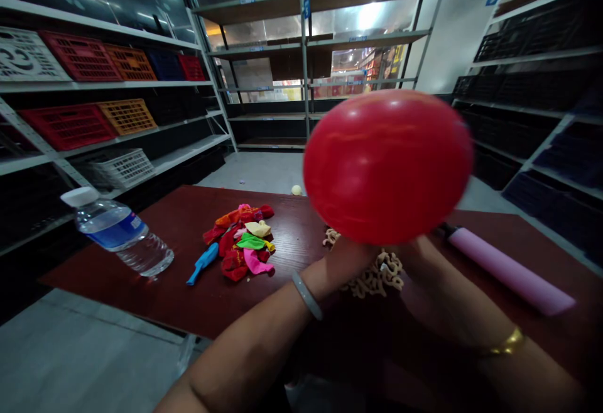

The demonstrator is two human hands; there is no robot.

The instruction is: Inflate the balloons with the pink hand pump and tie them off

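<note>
A large inflated red balloon (389,165) is above the near middle of the dark red table (292,243). My left hand (346,265) and my right hand (419,265) meet at its underside and hold it there. The balloon hides most of their fingers, and its neck is out of sight. Beneath and between my wrists lies a pile of small tan curled pieces (372,281). To the left is a heap of uninflated balloons (238,243) in red, green, pink, yellow and orange, with a blue balloon (203,263) at its edge.
A water bottle (125,234) with a white cap stands at the table's left. On the right lies a pink tube with a dark end, like a balloon pump (511,269). A pale ball (296,190) shows past the far edge. Shelves with plastic crates (70,125) surround the table.
</note>
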